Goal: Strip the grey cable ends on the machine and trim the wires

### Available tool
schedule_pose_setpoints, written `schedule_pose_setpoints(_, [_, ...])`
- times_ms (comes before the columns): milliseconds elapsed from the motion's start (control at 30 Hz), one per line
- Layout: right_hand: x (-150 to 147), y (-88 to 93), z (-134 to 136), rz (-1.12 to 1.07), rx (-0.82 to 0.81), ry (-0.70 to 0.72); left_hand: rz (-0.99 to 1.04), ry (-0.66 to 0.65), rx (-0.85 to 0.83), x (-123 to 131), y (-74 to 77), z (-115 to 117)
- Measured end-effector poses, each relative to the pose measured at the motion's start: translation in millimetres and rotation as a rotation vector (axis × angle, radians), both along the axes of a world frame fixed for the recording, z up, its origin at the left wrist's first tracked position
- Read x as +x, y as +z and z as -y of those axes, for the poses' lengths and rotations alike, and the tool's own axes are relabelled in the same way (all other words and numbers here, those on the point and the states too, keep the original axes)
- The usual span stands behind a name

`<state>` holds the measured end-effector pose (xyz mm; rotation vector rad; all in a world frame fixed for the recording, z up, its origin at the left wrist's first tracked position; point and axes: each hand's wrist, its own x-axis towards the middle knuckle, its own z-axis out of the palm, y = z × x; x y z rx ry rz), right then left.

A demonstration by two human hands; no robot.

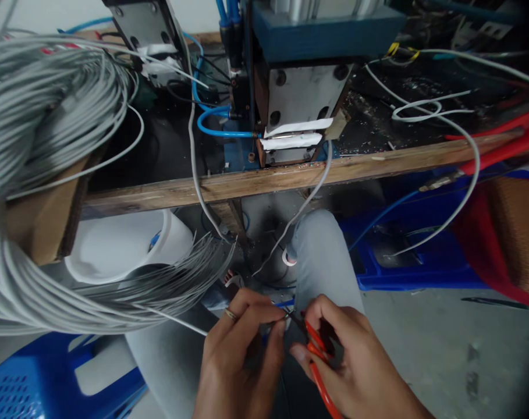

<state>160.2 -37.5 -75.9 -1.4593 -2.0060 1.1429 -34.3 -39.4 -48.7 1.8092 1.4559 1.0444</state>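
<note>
Low over the lap, my left hand (247,343) pinches the end of a grey cable (172,317) between thumb and fingers. That cable runs out of a big bundle of grey cables (159,299) lying across the left thigh. My right hand (347,349) is closed around red-handled cutters (320,372). Their dark tip points left and meets the cable end at my left fingertips. Fingers partly hide the jaws, so I cannot tell whether they are closed on the wire.
Ahead is a wooden-edged bench (264,181) with a metal press block (303,93) and blue air hoses (229,134). A white bucket (120,244) stands below left. Blue plastic stools (24,378) and a blue bin (377,270) flank the legs. A red-handled tool (495,148) lies at right.
</note>
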Motion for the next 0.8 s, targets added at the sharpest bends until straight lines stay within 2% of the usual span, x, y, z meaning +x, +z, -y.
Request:
schedule_pose_setpoints(67, [1, -0.4, -1, 0.014, -0.052, -0.008, -0.025, -0.015, 0.015, 1, -3.0, 1])
schedule_pose_setpoints(133, [2, -1.7, -2, 0.013, -0.054, 0.013, -0.026, 0.032, 0.023, 3, -7.1, 3])
schedule_pose_setpoints(233, [1, -4.8, -1, 0.001, 0.014, 0.047, -0.057, 0.104, 0.045, 9, -12.8, 10])
schedule_pose_setpoints(400, [-1, -3.5, -2, -0.093, 0.161, -0.031, -0.095, 0.095, 0.063, 14, -18.5, 14])
schedule_pose_setpoints(500, [-2, 1.8, -8, -0.176, 0.067, -0.052, -0.014, 0.086, 0.024, 13, -19.6, 11])
schedule_pose_setpoints(633, [0, 5.4, -20, -0.310, -0.085, -0.114, 0.161, 0.180, -0.098, 14, -15.6, 9])
schedule_pose_setpoints(800, [4, -5.0, -26, -0.321, -0.268, -0.139, 0.438, 0.293, -0.308, 18, -7.1, 8])
